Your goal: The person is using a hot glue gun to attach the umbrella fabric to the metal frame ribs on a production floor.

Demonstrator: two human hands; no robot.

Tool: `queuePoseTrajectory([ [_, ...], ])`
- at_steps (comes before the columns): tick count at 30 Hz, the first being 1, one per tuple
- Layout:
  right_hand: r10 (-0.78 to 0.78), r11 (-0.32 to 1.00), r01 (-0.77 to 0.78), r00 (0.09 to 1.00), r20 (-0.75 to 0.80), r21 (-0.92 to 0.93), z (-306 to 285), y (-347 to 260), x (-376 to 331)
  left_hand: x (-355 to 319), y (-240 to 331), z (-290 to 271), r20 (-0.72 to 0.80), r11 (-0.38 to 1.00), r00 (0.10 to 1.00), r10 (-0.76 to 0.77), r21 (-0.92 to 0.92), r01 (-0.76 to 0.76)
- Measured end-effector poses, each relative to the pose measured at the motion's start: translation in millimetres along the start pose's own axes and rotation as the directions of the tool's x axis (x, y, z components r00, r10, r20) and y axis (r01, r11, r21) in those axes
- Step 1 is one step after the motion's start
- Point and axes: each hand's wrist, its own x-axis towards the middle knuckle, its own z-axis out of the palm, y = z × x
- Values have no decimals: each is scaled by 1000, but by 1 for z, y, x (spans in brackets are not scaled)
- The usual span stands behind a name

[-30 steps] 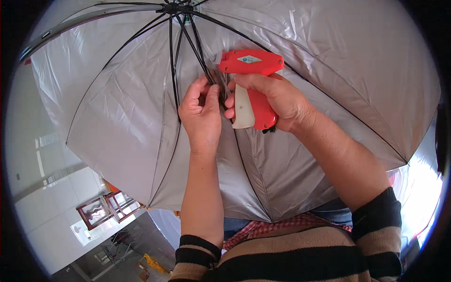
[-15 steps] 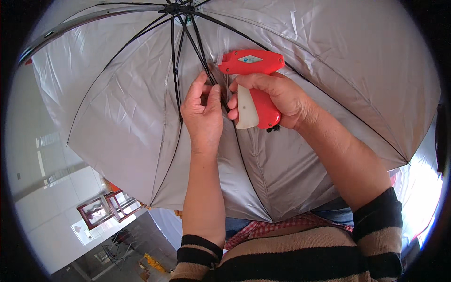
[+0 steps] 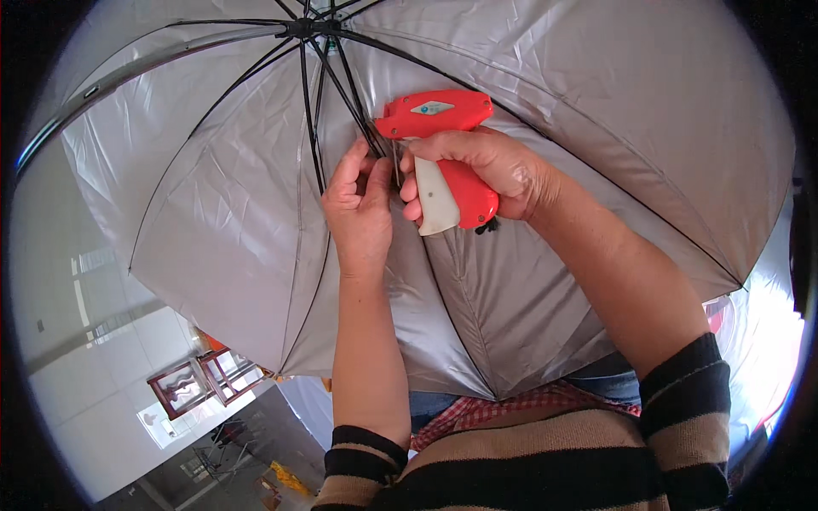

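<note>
My right hand (image 3: 503, 175) is wrapped round the grip of a red tagging gun (image 3: 443, 112) with a cream trigger. The gun's front end points left and touches or nearly touches the black umbrella ribs. My left hand (image 3: 361, 209) is closed in a pinch at a rib (image 3: 366, 128) beside the gun, thumb and forefinger close together. What exactly lies between those fingertips is partly hidden. Around both hands spreads the silver-grey inner side of an open umbrella (image 3: 230, 221). Its ribs meet at a black hub (image 3: 311, 28) near the top.
A curved metal shaft (image 3: 162, 64) runs from the hub to the left rim. My lap, with a red checked cloth (image 3: 503, 409), is below the umbrella's near edge. At lower left stand a brown wooden frame (image 3: 204, 381) and a yellow object (image 3: 290, 477) on the floor.
The tagging gun and my right hand have shifted slightly left, closer to the ribs. My left hand has moved a little left and down. The umbrella hub sits slightly lower and further left.
</note>
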Motion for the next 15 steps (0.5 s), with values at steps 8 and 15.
queuePoseTrajectory([
  [8,40,994,-38,999,11,-104,-2,-14,6,3,-2,5,2,1000,1000,17,24,-17],
  [15,13,932,-73,986,-169,-354,7,-19,5,3,-5,9,-7,999,999,43,13,-43],
])
